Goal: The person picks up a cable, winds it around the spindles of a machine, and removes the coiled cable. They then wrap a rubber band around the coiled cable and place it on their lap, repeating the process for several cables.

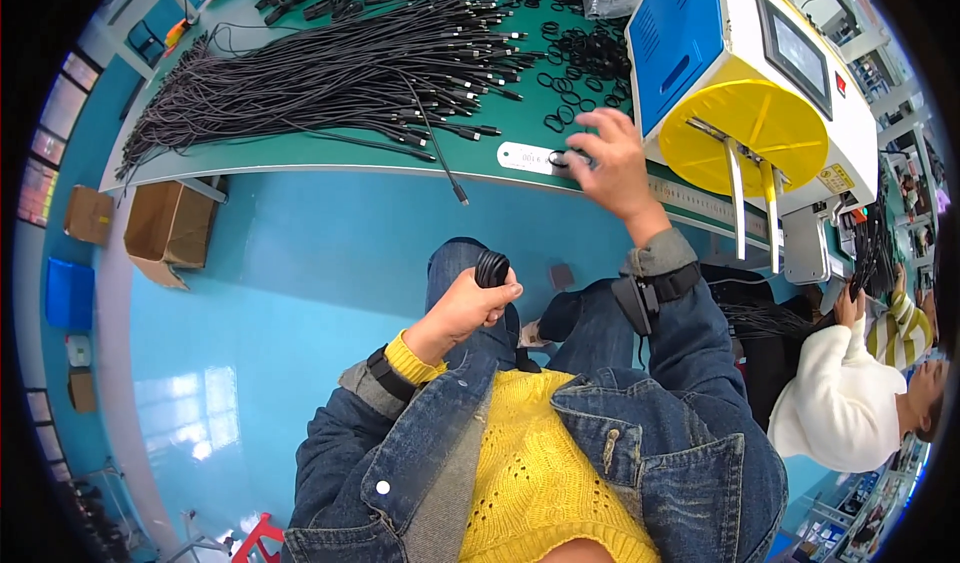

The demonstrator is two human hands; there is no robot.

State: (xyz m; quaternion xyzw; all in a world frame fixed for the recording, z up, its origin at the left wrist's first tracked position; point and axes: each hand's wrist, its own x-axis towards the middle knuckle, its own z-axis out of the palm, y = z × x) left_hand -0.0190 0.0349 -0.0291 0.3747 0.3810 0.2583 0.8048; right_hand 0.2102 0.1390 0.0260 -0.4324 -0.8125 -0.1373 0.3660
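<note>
My left hand (463, 307) is closed around a coiled black cable (491, 269), held above my lap with the loops standing up out of the fist. At the table's front edge is my right hand (612, 170), somewhat blurred. Its thumb and forefinger come together at a small black ring (558, 160) over the end of a metal ruler (522, 157), and its other fingers are spread. Several similar black rings (570, 97) are scattered on the green table just beyond it. Left of them lies a large bundle of black cables (300, 88) with metal plugs.
A white and blue machine (683, 38) with a yellow disc (745, 135) and two projecting rods stands at the right. One loose cable plug (461, 197) hangs over the green table's (330, 159) front edge. A cardboard box (165, 228) sits at left. A person in white (835, 403) is at right.
</note>
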